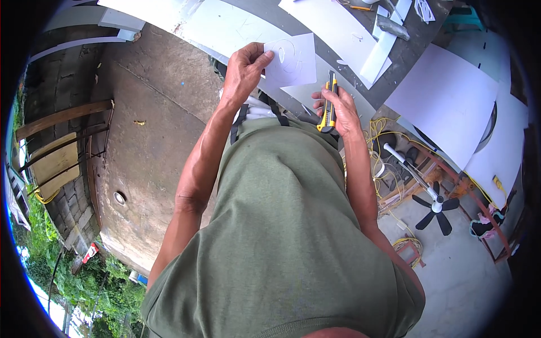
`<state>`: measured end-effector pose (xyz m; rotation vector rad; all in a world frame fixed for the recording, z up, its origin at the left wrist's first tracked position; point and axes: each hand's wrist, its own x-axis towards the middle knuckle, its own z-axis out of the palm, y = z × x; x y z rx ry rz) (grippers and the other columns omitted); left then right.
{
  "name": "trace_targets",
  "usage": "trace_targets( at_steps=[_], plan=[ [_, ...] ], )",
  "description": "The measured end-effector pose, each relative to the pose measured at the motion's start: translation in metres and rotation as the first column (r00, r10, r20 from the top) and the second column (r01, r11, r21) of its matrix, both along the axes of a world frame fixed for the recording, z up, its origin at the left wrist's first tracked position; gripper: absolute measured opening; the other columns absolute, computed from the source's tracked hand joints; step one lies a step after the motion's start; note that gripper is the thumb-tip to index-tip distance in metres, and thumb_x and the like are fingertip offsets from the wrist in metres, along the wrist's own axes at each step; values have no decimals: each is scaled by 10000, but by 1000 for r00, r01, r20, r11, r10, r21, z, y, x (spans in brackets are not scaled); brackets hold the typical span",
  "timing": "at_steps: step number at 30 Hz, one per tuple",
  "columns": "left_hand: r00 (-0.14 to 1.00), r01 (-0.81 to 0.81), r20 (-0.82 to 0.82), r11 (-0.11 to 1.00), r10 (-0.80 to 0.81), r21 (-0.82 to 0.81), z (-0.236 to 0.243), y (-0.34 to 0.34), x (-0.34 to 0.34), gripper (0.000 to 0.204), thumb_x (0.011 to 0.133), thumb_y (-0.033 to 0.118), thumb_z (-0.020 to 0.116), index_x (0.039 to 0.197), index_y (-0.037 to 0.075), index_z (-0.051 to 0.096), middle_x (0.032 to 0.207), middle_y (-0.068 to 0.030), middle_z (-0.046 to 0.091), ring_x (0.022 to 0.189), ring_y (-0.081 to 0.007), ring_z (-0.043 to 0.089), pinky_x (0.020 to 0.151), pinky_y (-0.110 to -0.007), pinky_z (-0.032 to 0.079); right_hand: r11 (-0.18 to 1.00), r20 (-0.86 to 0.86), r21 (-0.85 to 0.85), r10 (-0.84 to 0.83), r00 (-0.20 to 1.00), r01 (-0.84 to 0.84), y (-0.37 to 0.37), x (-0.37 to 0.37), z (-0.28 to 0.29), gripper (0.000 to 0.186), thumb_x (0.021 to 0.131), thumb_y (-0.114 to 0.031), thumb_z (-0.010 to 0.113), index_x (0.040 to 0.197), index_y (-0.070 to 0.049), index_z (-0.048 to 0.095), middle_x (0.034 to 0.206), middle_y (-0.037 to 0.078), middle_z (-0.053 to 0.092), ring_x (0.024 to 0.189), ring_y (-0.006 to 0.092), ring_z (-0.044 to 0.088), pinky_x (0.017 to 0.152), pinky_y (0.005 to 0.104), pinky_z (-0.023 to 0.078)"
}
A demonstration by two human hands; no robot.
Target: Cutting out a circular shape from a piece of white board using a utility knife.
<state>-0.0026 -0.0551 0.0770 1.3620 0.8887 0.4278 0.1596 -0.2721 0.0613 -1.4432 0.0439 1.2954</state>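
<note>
Pinched by its left edge, a small white sheet [301, 65] is held up in my left hand [246, 70]. Curved cut lines and a small oval opening show in the sheet, near my thumb. My right hand [342, 110] is closed around a yellow and black utility knife [328, 107], its tip pointing away from me. The knife is apart from the sheet, to its lower right. Whether the blade is out is too small to tell. Both hands are over the near edge of the work table [360, 97].
On the table lie long white sheets [332, 31], white strips [376, 59] and an orange pencil [360, 8]. A large white panel [442, 101] leans out at the right. Below it are tangled yellow cords [375, 135] and a fan with black blades [437, 207]. A teal stool [465, 19] stands far right.
</note>
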Motion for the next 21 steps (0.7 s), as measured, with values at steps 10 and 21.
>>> trace_targets(
  at_steps=[10, 21],
  plan=[
    [866, 500, -319, 684, -385, 531, -47, 38, 19, 245, 962, 134, 651, 1180, 104, 760, 988, -163, 772, 862, -258, 751, 796, -370, 581, 993, 17, -91, 75, 997, -74, -13, 1, -8, 402, 1034, -279, 595, 1331, -30, 487, 932, 137, 641, 663, 223, 676, 537, 358, 594],
    [802, 585, -209, 663, -560, 467, -24, 57, 71, 222, 894, 172, 736, 1083, 63, 781, 952, -131, 778, 869, -247, 747, 819, -359, 586, 991, 208, 106, -99, 973, 78, 16, -4, 21, 473, 899, -264, 797, 1182, -1, 524, 922, 125, 656, 599, 169, 654, 513, 327, 587]
  ],
)
